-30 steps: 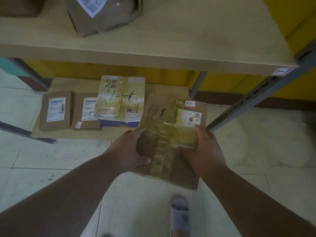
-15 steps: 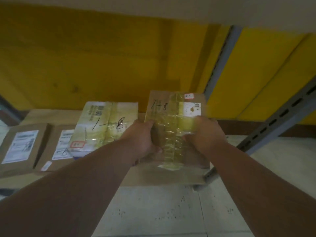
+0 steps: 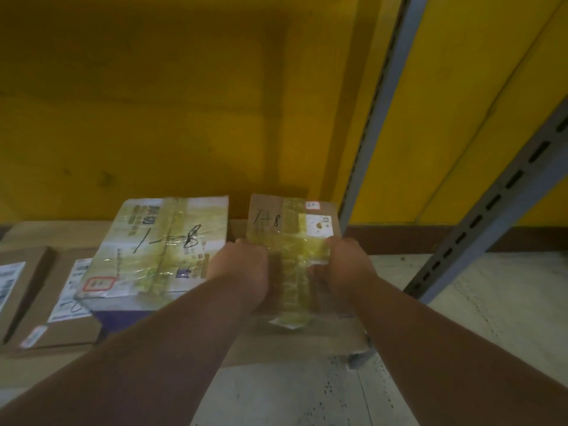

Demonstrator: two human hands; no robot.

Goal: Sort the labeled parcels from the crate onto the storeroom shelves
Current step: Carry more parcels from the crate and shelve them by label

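Gripping the taped parcel point(image 3: 292, 241) from both sides, the person is lowering it toward the bottom shelf board point(image 3: 55, 232), just beside the larger parcel point(image 3: 159, 250) that is lying there; whether its underside is already touching the board cannot be told. The left hand point(image 3: 239, 269) is curled around the edge nearest the larger parcel, fingers closed on it, and the right hand point(image 3: 344, 265) is clamping the far edge, thumb pressing onto the tape. Judging by the easy hold, the taped parcel is probably light and fairly stiff, a shallow cardboard box; the glossy yellowish tape crossing its top is likely slippery, so the bare cardboard edges are looking like the safer places to hold. It is showing brown card, a handwritten "1-8", a white label with a stain and a small red-edged sticker at the corner farthest from the larger parcel. The larger parcel is carrying the same "1-8" mark, suggesting a matching slot. Beyond the larger parcel, two flat brown boxes point(image 3: 21, 284) with white labels are lying on the same board
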